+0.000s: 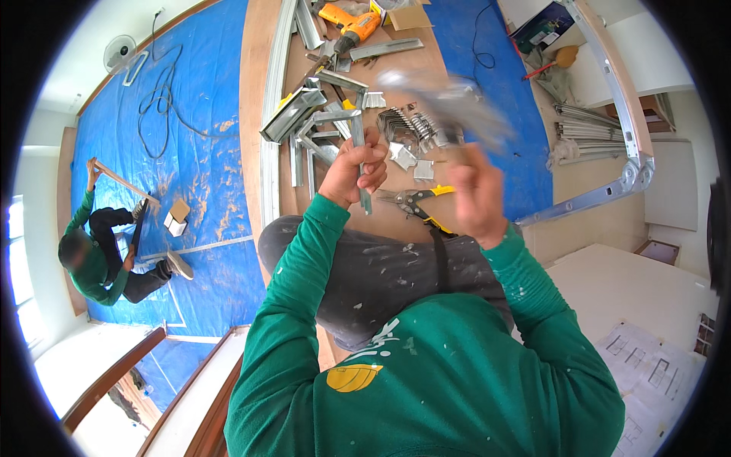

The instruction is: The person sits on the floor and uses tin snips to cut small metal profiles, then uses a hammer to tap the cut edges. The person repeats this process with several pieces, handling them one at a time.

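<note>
My left hand (358, 169) is closed around a narrow metal channel piece (359, 131), which stands upright over the pile. In my right hand (480, 194) is a hammer (449, 99), its silvery head smeared by motion and its exact shape unclear. The hammer is apart from the channel piece, to its right. Tin snips (415, 202) with yellow and black handles lie on the board between my hands, just beyond my lap. Several bent metal brackets (407, 126) sit in a cluster past them. Cut metal channel offcuts (301, 114) are heaped beyond my left hand.
An orange power drill (354, 27) lies at the far end of the board, near a cardboard box (410, 17). Long metal profiles (272, 114) run along the left. A co-worker (99, 259) sits on the blue sheet (205, 167) at left. A folded ladder (609, 91) stands right.
</note>
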A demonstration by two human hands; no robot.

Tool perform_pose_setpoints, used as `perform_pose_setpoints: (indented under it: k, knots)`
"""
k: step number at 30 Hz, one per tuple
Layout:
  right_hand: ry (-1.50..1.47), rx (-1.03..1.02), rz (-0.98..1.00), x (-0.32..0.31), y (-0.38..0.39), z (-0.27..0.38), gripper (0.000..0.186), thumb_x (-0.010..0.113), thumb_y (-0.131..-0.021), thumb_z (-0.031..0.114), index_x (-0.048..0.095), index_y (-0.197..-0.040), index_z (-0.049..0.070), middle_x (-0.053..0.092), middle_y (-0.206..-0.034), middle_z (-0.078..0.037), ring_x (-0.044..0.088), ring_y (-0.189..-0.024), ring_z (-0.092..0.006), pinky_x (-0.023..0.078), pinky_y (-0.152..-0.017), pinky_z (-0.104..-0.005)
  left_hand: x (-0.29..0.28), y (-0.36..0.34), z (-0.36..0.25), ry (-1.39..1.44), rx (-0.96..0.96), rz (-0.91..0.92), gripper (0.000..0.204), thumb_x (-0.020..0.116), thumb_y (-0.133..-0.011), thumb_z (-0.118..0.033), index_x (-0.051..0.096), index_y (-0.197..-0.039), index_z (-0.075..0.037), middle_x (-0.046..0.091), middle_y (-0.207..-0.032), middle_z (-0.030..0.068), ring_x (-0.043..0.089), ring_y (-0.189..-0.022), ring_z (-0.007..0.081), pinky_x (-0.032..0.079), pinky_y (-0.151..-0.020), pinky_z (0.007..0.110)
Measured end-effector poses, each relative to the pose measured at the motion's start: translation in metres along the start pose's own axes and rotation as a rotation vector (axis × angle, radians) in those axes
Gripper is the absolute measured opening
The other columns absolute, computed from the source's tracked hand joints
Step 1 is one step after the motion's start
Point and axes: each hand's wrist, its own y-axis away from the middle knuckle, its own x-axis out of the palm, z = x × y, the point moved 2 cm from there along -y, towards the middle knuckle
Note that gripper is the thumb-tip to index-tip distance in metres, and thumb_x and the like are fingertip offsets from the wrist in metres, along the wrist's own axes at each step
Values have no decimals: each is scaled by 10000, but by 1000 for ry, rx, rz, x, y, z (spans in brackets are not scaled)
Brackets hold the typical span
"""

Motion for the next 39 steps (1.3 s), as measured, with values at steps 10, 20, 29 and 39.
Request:
perform_pose_setpoints:
  k: [10, 20, 29, 39]
  knots:
    - [-78, 74, 7, -10, -8, 12, 457, 482, -1120, 444, 605, -1057, 9, 570, -702, -136, 587, -648, -242, 429, -586, -381, -6, -1, -3, 24, 28, 31, 257, 607, -914, -40, 383, -892, -165, 440, -617, -29, 399, -350, 84, 362, -342, 265]
    - [139, 289, 176, 12, 19, -21, 376, 479, -1120, 379, 622, -1105, 32, 630, -763, -239, 634, -725, -469, 460, -624, -487, -1, 3, -2, 24, 3, 110, 264, 622, -916, -50, 386, -892, -164, 449, -619, -24, 402, -351, 85, 354, -338, 269]
    - [16, -84, -24, -11, 14, 19, 339, 543, -1103, 324, 642, -1178, 8, 590, -725, -104, 571, -618, -216, 455, -601, -392, 8, 11, 4, 34, -4, 66, 265, 580, -916, -21, 374, -848, -173, 444, -606, -29, 406, -349, 83, 361, -339, 268]
    - [-38, 43, -69, -27, 1, 36, 426, 479, -1127, 387, 548, -947, 7, 515, -735, -19, 471, -661, -128, 371, -580, -341, 8, 11, 4, 29, -8, 102, 255, 602, -906, -33, 386, -894, -167, 443, -614, -28, 428, -366, 93, 369, -350, 273]
